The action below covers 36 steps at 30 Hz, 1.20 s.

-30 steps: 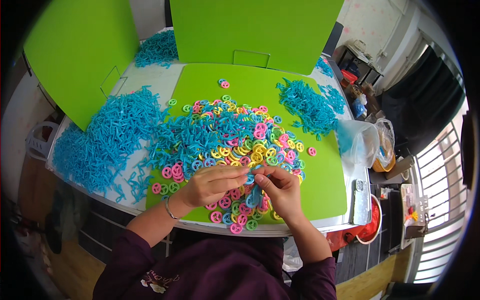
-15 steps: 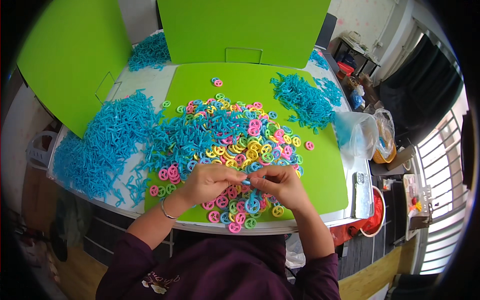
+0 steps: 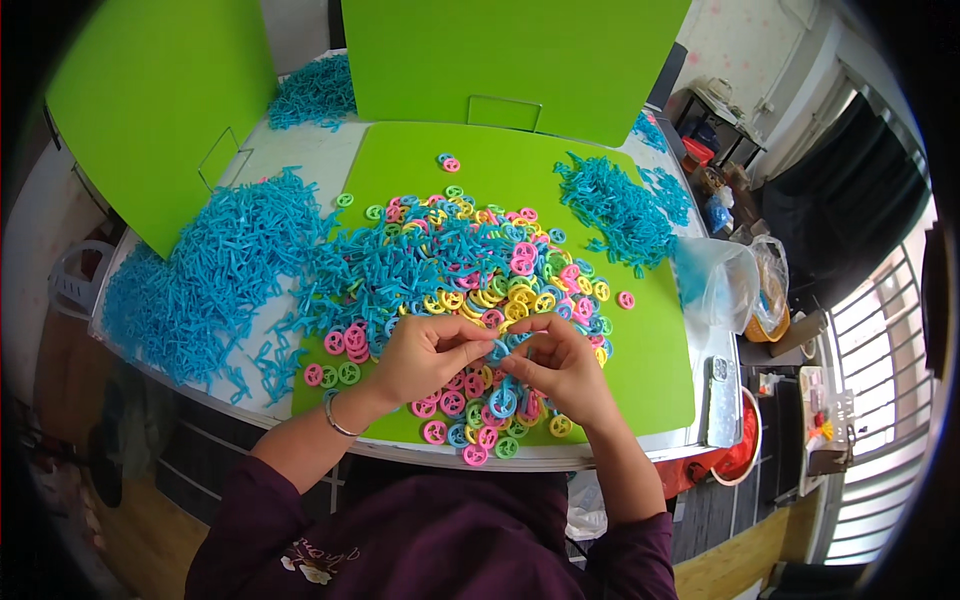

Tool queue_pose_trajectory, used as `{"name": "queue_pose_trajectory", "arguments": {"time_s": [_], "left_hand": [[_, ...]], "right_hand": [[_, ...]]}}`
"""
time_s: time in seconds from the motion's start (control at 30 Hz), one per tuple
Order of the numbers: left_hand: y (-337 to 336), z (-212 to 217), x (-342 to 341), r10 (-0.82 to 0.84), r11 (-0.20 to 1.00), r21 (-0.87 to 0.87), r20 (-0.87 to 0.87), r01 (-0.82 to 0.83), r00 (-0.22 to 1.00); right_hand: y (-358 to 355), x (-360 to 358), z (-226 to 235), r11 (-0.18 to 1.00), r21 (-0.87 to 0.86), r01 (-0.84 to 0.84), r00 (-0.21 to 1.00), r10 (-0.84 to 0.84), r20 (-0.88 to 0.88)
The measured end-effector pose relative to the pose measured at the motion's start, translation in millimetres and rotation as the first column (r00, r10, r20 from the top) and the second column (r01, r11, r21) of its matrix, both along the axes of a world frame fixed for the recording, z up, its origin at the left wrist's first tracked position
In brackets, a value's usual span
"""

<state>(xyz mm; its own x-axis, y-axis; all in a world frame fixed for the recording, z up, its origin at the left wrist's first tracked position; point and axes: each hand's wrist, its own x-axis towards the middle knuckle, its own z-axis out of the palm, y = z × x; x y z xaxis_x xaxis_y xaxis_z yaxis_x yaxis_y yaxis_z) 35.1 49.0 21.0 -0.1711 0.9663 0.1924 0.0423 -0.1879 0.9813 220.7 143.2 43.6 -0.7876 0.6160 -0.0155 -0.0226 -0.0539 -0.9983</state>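
Left hand (image 3: 425,352): curling inward over the near edge of the green mat (image 3: 655,370), fingertips pinching toward the right hand; a thin bracelet (image 3: 336,418) is circling the wrist.

Right hand (image 3: 565,365): meeting the left at mid-line, thumb and forefinger closing on a small blue plastic piece (image 3: 497,349). Both hands are grasping this one piece between them, held just above the pile and close to the body, seemingly so that fine fingertip work stays under the eyes. Whether it is a ring, a clip or the two joined cannot be told.

Loose rings (image 3: 480,425): pink, blue, green and yellow, lying directly beneath and in front of the hands at the mat's near edge, within a short reach.

Mixed heap (image 3: 460,265): coloured rings tangled with blue clips, spreading across the mat's centre just beyond the hands, apparently serving as the stock being drawn from.

Blue clip pile, left (image 3: 215,275): large, sprawling off the mat onto the white worktop (image 3: 300,155), well clear of the rings.

Blue clip pile, right (image 3: 620,205): smaller, sitting on the mat's far right corner.

Clear plastic bag (image 3: 715,285): slumping open at the worktop's right edge.

Green upright panels (image 3: 510,55): standing behind and to the left, screening the work area.
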Motion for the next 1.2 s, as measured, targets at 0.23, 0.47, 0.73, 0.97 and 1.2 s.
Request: {"name": "queue_pose_trajectory", "arguments": {"time_s": [0.23,0.47,0.73,0.97,1.2], "left_hand": [[4,1,2,-0.029,0.997,0.076,0.149,0.018,0.988],[-1,4,-2,-0.035,0.998,0.057,0.090,0.030,0.995],[-2,3,0,0.029,0.999,0.042,0.057,-0.032,0.998],[1,-2,3,0.088,0.981,0.180,-0.047,-0.078,0.995],[5,-2,-5,-0.186,0.980,0.111,0.252,0.163,0.950]], "right_hand": [[6,-2,-15,0.987,-0.152,0.045,0.994,-0.058,-0.087],[-8,-5,-12,0.996,0.019,0.087,0.987,-0.084,-0.137],[-17,-5,-16,0.857,0.457,0.238,0.970,-0.231,-0.072],[-18,-7,-17,0.965,0.103,0.243,0.970,-0.239,-0.043],[-8,-8,-7,0.553,0.798,0.239,0.971,-0.140,-0.194]]}}
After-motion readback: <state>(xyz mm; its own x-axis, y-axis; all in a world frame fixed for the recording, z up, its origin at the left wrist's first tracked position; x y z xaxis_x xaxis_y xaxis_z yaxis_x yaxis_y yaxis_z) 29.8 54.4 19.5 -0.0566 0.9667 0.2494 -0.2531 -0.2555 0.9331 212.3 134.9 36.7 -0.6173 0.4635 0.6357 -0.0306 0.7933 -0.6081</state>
